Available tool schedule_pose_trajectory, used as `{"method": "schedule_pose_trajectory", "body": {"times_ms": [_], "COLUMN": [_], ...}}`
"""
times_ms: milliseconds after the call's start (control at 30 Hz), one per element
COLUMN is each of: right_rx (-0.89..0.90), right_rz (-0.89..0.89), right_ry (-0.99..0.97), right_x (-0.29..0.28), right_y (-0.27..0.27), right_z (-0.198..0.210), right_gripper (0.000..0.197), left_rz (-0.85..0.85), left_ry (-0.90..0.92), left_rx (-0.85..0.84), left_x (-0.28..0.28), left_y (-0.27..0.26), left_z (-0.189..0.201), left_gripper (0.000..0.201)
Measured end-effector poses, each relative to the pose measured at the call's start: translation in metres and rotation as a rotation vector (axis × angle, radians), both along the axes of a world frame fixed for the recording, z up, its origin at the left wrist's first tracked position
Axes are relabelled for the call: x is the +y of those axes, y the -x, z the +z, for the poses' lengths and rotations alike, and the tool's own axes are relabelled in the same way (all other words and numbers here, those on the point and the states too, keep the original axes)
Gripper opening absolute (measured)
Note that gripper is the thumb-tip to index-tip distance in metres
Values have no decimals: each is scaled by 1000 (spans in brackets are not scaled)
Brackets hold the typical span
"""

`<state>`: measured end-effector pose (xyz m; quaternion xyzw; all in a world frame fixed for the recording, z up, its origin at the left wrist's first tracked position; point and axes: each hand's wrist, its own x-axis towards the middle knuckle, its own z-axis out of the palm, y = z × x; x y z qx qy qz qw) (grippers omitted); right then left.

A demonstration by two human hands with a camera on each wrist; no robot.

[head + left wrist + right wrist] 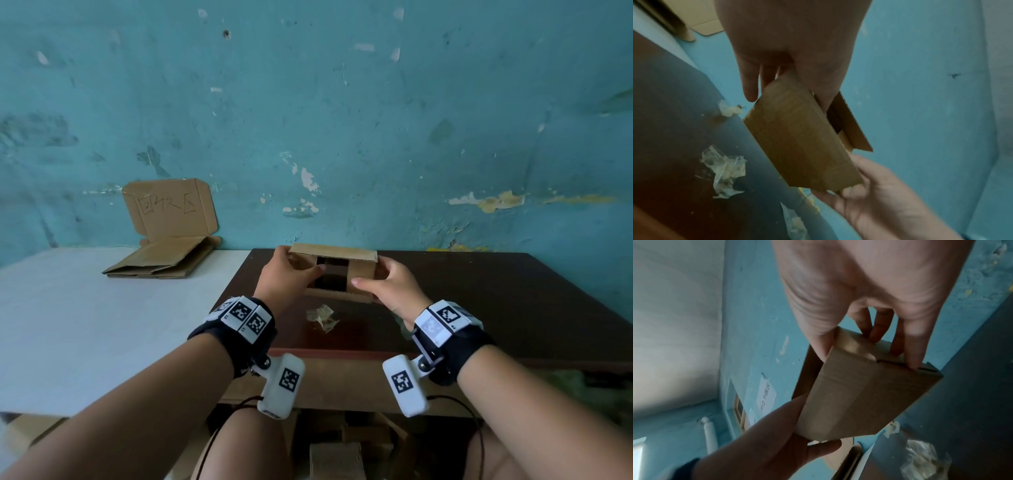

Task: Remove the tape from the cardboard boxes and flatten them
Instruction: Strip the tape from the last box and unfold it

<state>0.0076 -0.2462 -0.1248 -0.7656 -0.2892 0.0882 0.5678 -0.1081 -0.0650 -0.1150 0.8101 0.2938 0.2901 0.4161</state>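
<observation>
Small cardboard box (pixel 334 270) held in both hands above dark surface (pixel 479 308), open end toward the person.
Left hand (pixel 287 274) grips its 9 o'clock end, right hand (pixel 390 287) its 3 o'clock end. Crumpled tape (pixel 322 318) lies at 6 o'clock. Cardboard sign (pixel 170 207) at 10 o'clock carries handwritten characters, not clearly readable; flattened boxes (pixel 161 262) below it.

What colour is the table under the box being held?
Dark reddish brown table, seen best in the head view; a white table adjoins it on the left.
</observation>
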Motion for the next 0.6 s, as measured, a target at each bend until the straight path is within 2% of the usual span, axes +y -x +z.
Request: {"method": "schedule_pose_trajectory", "body": {"times_ms": [33, 100, 167, 200, 367, 533, 600], "right_rx": [-56, -124, -155, -153, -170, -104, -68], "right_rz": [-23, -127, -200, -220, -306, -248, -195], "right_ry": [42, 98, 148, 183, 250, 256, 188], "right_x": [2, 8, 12, 13, 13, 8, 4], "right_y": [4, 9, 14, 17, 20, 23, 24], "right_z": [2, 7, 12, 15, 20, 23, 22], "right_gripper": [61, 80, 97, 98, 67, 60, 35], "left_rz": [7, 47, 92, 101, 99, 10, -41], "left_ry": [-47, -119, -166, -178, -225, -200, -172], "left_rx": [35, 78, 87, 86, 89, 32, 2], "left_x": [-4, -10, -16, -18, -25, -21, -19], "left_y": [1, 1, 1, 1, 1, 5, 7], "left_z": [2, 3, 5, 7, 16, 17, 18], "left_gripper": [69, 82, 79, 73, 52, 19, 16]}}
